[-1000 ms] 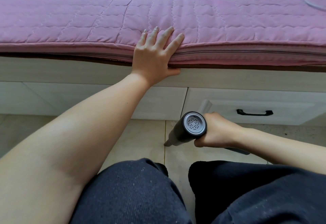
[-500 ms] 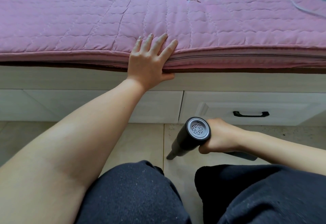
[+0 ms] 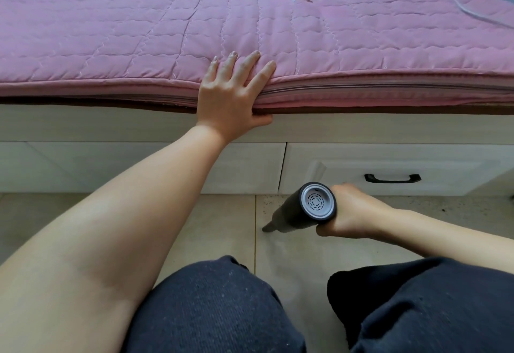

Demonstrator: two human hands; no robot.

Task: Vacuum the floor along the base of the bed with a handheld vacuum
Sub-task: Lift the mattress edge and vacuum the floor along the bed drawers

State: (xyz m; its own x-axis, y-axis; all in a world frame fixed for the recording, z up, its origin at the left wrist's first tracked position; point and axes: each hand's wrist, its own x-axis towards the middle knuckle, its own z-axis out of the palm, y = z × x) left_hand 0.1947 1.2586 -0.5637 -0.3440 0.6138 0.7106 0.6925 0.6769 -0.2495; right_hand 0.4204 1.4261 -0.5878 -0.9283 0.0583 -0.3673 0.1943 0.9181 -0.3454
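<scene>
The bed, under a pink quilted cover, fills the upper half of the view, and its white base with a black-handled drawer meets the tiled floor below. The left hand lies flat on the mattress edge, fingers spread and straight. The right hand curls round the handheld vacuum at its rear; the grey vented end cap faces the camera and the dark body slopes down and left, beyond the grip. Its nozzle tip appears to touch the floor near a tile joint, a little out from the base, though contact is hard to judge. Since a second ago the tip has drawn back from the base towards the knees. Bare tile lies open to the left.
</scene>
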